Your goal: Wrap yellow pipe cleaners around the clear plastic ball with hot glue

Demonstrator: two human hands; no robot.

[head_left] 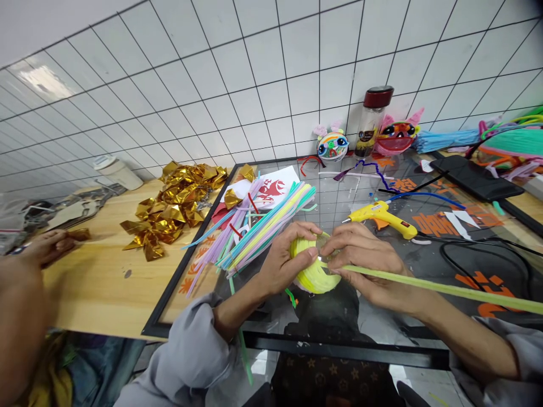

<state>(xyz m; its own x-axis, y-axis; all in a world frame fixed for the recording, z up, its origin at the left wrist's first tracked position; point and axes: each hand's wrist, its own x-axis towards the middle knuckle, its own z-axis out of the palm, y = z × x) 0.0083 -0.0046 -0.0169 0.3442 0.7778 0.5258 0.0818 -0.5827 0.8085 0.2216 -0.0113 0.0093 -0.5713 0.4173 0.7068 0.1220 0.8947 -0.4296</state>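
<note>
A round form wrapped in fuzzy yellow-green strands [319, 278] sits over a black-framed glass panel [331, 198], grasped by the left hand [292, 251]. The right hand [369, 263], touching its side, pinches a long fuzzy yellow-green strip [449, 289] trailing rightward. Beyond lie a bundle of pastel fuzzy stems [267, 232] and a yellow glue gun [382, 216]; farther, a clear red-capped bottle [369, 127] stands near a white tiled wall [263, 73].

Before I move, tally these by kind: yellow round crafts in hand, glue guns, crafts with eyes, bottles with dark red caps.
Yellow round craft in hand: 1
Glue gun: 1
Crafts with eyes: 2
Bottle with dark red cap: 1
Total: 5
</note>
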